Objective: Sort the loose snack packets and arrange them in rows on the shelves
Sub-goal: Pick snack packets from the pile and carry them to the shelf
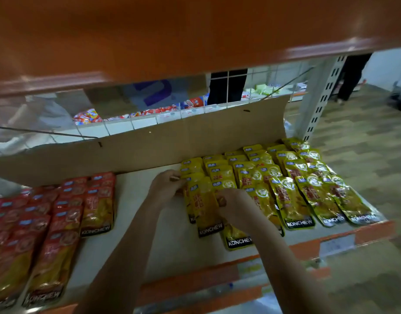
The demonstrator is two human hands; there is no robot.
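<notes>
Yellow snack packets point(292, 177) lie in overlapping rows on the right half of the white shelf point(149, 184). Red and orange packets point(59, 211) lie in rows on the left. My left hand point(166, 182) pinches the top of a yellow packet point(202, 205) at the left edge of the yellow block. My right hand point(234, 203) rests on the neighbouring yellow packets, fingers curled on their tops. Another yellow packet point(236, 239) sticks out toward the shelf's front edge below my right wrist.
A cardboard sheet point(149, 143) stands along the back of the shelf. An orange shelf board point(172, 30) hangs close overhead. Wire mesh and more packets point(149, 112) show behind. A slotted upright post point(321, 98) stands at right, with floor beyond.
</notes>
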